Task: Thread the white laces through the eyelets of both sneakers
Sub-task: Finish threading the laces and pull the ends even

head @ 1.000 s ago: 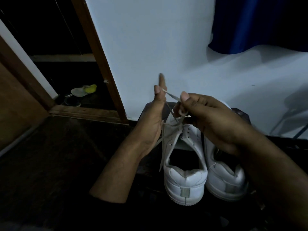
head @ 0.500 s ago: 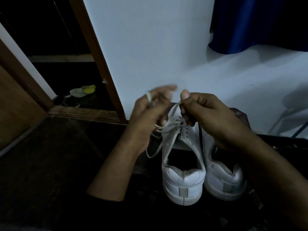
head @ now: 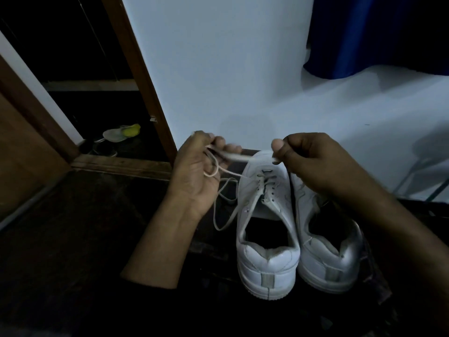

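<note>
Hands (head: 196, 171) pinching white lace (head: 239, 157) above sneaker (head: 266, 215)

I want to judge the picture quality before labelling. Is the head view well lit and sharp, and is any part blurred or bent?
Head view: dim overall, the floor nearly black; the white sneakers and wall remain readable. The lace between the left hand and right hand is smeared by motion. The door frame leans, wide-angle distortion.

We see smooth, faintly glossy leather-like sneakers (head: 267, 239), a flat woven cloth lace (head: 233, 155), a matt wooden door frame (head: 136, 69), and a satiny blue curtain (head: 364, 32).
</note>
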{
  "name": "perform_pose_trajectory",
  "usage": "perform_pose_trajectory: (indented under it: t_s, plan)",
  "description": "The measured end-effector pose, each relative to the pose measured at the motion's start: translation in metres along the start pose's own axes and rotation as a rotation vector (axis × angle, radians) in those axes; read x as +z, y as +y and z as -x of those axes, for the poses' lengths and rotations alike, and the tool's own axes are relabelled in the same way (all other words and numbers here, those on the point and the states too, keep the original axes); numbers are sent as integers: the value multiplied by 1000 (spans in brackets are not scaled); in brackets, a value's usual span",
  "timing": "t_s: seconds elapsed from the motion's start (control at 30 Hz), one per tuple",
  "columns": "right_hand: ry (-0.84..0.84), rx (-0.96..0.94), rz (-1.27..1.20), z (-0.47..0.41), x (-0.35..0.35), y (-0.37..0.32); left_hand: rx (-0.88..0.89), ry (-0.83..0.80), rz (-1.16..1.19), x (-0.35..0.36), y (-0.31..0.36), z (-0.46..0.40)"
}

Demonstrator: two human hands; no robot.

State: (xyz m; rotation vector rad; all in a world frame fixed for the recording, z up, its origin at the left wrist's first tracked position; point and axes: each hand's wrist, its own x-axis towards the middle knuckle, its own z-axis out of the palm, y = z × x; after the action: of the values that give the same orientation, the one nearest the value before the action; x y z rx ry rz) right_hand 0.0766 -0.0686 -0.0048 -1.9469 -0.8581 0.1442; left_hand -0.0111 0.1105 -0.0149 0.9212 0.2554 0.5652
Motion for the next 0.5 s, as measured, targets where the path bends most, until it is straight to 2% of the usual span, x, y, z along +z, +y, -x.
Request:
perform_pose_trajectory:
  t_s: [0.07,0.2,0.3,0.4,0.5]
  plan:
    - [-53,-1,32,0,3,0,-16,-21,-77,-2,0,2]
    - [-89,-28,21,-3,4,3,30,-214,-553,-1,-10,11]
    - [-74,-59,30,-5,3,5,88,-328,-730,4,-15,17]
    - [-73,-61,98,-5,-1,8,120,-313,-854,3,-16,16]
    - [-21,-29,202,-5,-7,11,60,-238,-798,-4,-15,10]
